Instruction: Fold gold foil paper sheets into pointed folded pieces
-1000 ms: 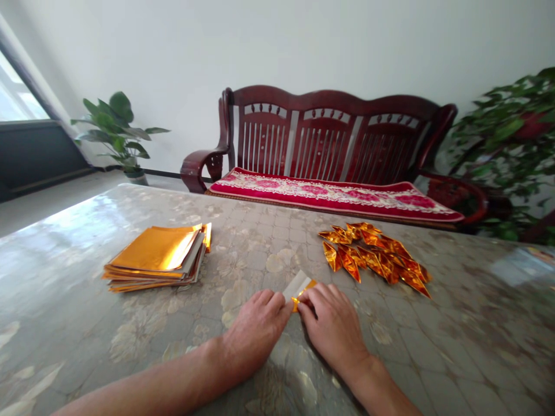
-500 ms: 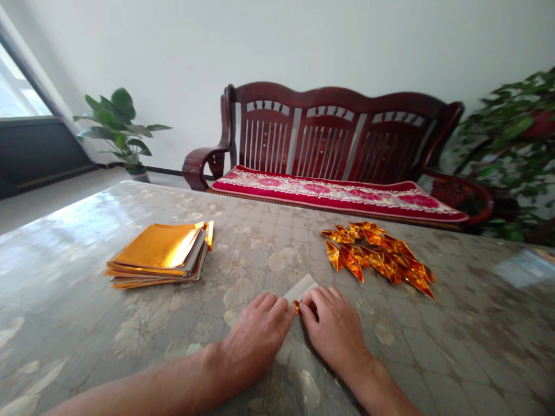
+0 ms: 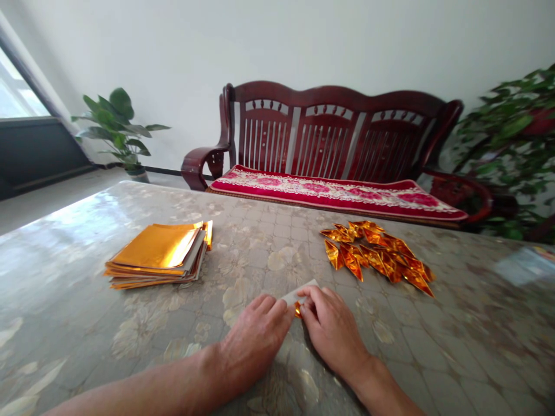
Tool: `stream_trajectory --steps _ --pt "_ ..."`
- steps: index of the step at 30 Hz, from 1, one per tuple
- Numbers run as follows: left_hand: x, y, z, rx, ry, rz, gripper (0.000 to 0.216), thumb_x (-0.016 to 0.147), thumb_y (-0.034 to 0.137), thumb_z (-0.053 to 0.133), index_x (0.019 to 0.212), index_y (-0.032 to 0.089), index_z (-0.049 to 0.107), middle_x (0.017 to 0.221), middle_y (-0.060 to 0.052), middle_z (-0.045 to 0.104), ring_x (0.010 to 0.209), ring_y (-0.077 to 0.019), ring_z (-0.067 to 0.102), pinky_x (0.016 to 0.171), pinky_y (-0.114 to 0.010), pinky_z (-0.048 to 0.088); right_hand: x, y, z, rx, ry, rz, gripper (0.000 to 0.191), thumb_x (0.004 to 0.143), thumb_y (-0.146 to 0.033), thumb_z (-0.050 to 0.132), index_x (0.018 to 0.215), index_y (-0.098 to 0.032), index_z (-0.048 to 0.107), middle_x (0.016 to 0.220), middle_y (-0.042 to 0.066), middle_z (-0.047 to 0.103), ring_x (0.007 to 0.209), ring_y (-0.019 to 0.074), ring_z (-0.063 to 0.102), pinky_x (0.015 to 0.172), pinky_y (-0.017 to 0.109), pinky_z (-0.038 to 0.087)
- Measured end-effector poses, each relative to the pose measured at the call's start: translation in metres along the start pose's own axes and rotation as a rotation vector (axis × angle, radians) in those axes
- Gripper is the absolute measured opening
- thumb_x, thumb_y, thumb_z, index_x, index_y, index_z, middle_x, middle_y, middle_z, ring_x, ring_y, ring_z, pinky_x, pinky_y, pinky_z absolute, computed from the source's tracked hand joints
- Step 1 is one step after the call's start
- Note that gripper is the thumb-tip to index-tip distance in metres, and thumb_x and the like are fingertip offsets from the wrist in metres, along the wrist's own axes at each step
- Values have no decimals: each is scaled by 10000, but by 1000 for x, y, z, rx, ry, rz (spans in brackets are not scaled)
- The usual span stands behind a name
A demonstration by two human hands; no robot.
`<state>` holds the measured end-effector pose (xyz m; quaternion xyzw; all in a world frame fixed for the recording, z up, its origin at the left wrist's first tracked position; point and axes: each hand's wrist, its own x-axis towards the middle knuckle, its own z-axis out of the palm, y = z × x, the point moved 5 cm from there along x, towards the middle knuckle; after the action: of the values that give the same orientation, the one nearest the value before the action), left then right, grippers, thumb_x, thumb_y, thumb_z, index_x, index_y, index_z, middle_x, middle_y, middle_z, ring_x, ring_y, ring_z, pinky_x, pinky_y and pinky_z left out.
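Between my hands is a partly folded sheet of gold foil paper [image 3: 298,311], its pale grey back showing as a strip beyond my fingers. My left hand [image 3: 260,326] is closed on its left side, fingers curled and pressed to the table. On the right side, my right hand [image 3: 332,323] pinches the paper with thumb and forefinger. Most of the sheet is hidden under the fingers. A stack of square gold foil paper [image 3: 151,248] lies to the left. Folded gold paper ingots [image 3: 381,254] sit in a heap at the right.
A patterned, glossy cover lies over the table [image 3: 243,242]. Behind stands a dark red wooden bench [image 3: 325,136] with a red floral runner [image 3: 338,192]. A clear plastic packet [image 3: 522,267] lies at the right edge. Potted plants [image 3: 117,127] stand on both sides.
My right forefinger has shifted onto the pale strip, which now shows less and lies at a flatter angle. My left hand stays almost where it was.
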<state>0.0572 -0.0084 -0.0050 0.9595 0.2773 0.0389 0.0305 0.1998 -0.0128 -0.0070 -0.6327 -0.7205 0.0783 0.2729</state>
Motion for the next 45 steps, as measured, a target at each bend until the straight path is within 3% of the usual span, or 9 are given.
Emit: stream_trajectory --steps 23,30,39,45 --pt "1 -1 -1 22 25 30 251 926 118 489 1163 170 554 1044 -68 588 955 -242 526 929 -395 473 -9 -3 -3 -43 39 50 299 866 -134 509 1122 -230 630 850 29 700 813 210 652 712 311 440" --pt "1 -3 -1 18 55 21 258 911 110 484 1148 172 564 1063 -57 608 1001 -233 553 1121 -441 347 -10 -2 3 35 -4 58 277 835 -107 478 1063 -226 583 748 -10 663 734 184 648 651 272 428" --pt "1 -3 0 -6 37 10 295 893 113 476 1170 182 551 1061 -63 604 1007 -227 548 1123 -432 351 -6 -4 4 71 -26 28 230 840 -91 451 993 -218 567 802 14 656 799 196 633 698 284 435" --pt "1 -3 -1 -16 26 1 304 866 106 511 1156 184 554 1079 -65 609 1015 -244 555 1086 -437 389 -8 -1 4 69 1 93 301 852 -114 468 1119 -211 568 781 4 658 778 199 647 701 292 443"
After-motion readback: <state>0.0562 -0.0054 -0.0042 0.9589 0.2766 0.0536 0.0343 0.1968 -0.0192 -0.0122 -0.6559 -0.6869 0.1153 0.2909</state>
